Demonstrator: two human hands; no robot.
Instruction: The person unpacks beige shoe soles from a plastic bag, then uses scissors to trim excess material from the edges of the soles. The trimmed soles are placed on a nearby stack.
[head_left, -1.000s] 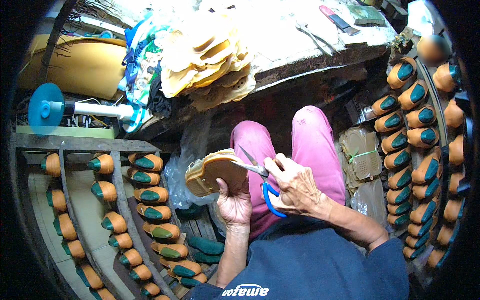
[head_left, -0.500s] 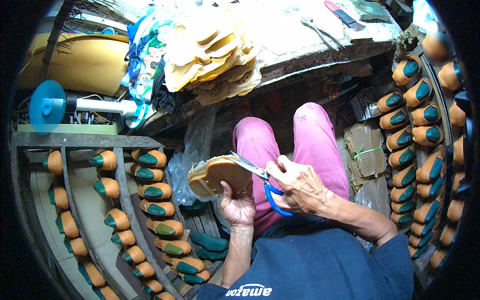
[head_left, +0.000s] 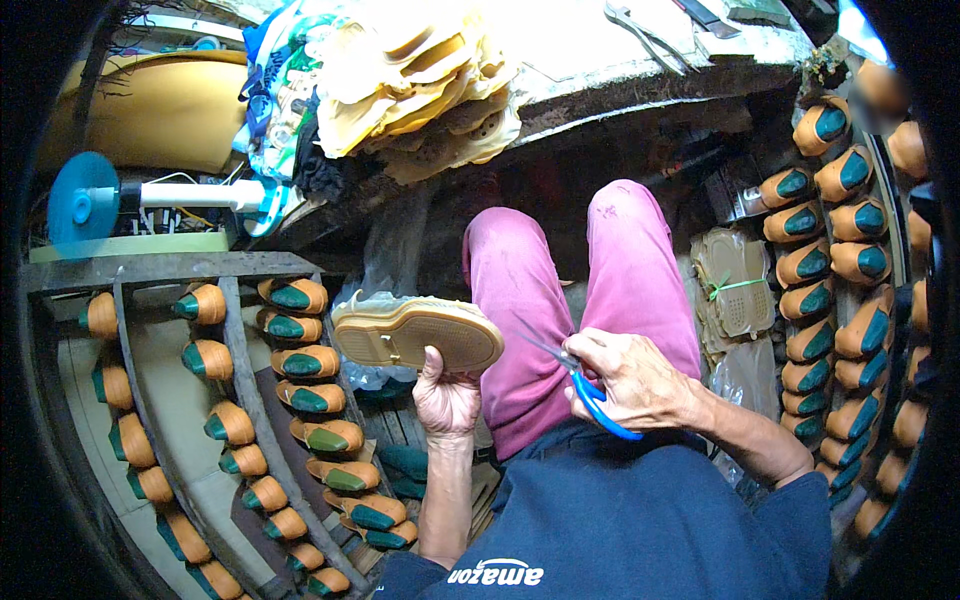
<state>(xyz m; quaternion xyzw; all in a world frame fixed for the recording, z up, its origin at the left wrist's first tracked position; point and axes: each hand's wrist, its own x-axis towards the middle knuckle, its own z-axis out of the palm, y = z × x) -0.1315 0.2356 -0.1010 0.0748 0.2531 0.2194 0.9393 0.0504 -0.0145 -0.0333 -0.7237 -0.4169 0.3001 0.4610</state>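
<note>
A tan shoe sole (head_left: 415,338) is tilted in front of me, with ragged, pale material along its far edge. My left hand (head_left: 448,402) is closed on its near edge, the thumb pressed against the face turned toward me. In my right hand (head_left: 640,380) is a pair of scissors (head_left: 606,416) with blue handles, the fingers wrapped round the grips. The blades point up and left over my pink-trousered knees, apart from the sole. They look nearly closed.
Racks of orange shoes with green linings (head_left: 305,362) stand on my left; more shoes (head_left: 855,260) line the right. Tied tan soles (head_left: 735,285) lie right of my knees. The workbench ahead holds stacked yellowish sheets (head_left: 430,90) and pincers (head_left: 645,38). A blue-disc fan (head_left: 83,205) stands far left.
The scissor blades have come away from the sole's edge and moved right and down. My left hand has turned the sole and shifted it left, showing more of its patterned face.
</note>
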